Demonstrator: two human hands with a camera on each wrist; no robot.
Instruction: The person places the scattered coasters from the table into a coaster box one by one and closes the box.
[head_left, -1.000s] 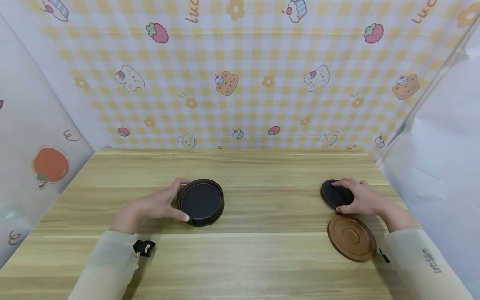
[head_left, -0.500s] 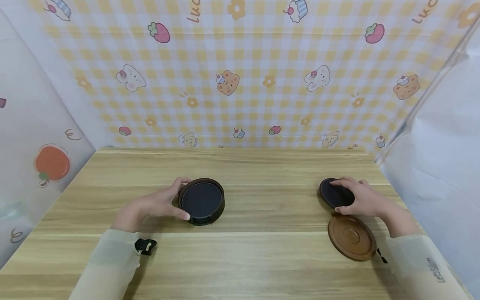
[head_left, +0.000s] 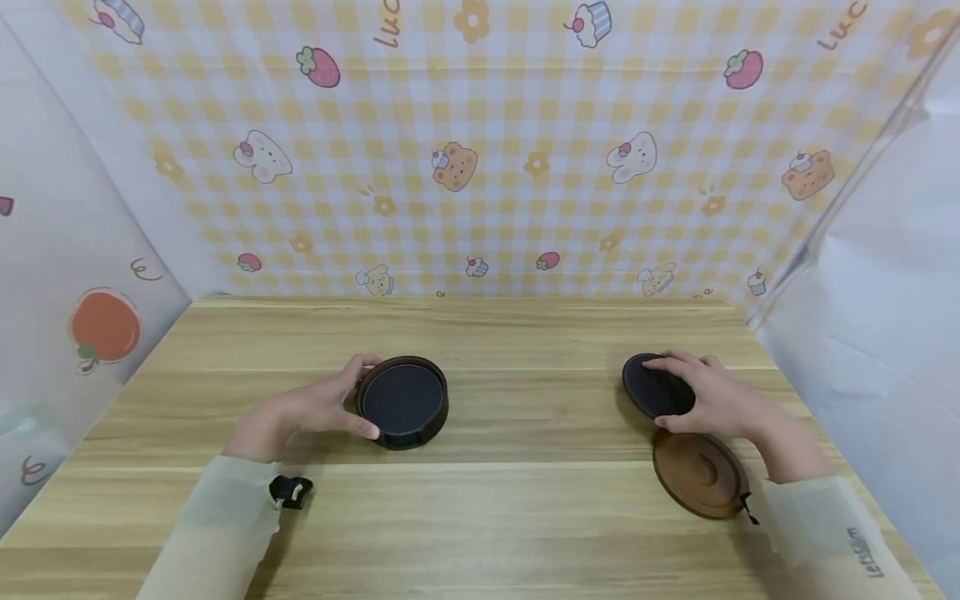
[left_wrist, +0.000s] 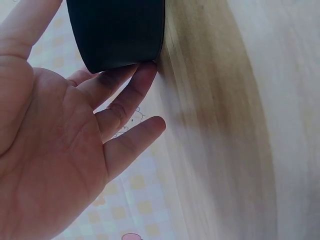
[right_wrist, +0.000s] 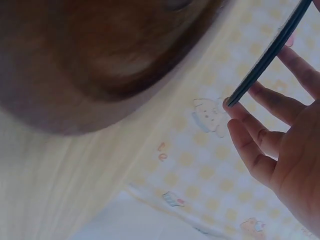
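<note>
On the left of the table, a round black coaster holder point(head_left: 435, 417) stands with a black stitched coaster point(head_left: 405, 398) inside it. My left hand point(head_left: 326, 407) grips the holder's left side, thumb at the front and fingers behind; the left wrist view shows fingertips against the dark wall point(left_wrist: 117, 35). Over at the right, my right hand point(head_left: 716, 400) pinches a round black coaster point(head_left: 654, 387) between thumb and fingers. That coaster is tilted and held above the table. Its edge looks layered in the right wrist view point(right_wrist: 267, 57), so I cannot tell whether it is one coaster or more.
A round brown wooden saucer point(head_left: 686, 479) with a ring in its middle lies just in front of my right hand. The wood-grain table point(head_left: 480, 525) ends at a yellow checked cloth point(head_left: 495, 217) behind. White sheets point(head_left: 885, 317) border both sides.
My right hand has lifted the black coaster off the table and moved it slightly left. The left hand and the coaster holder have stayed in place.
</note>
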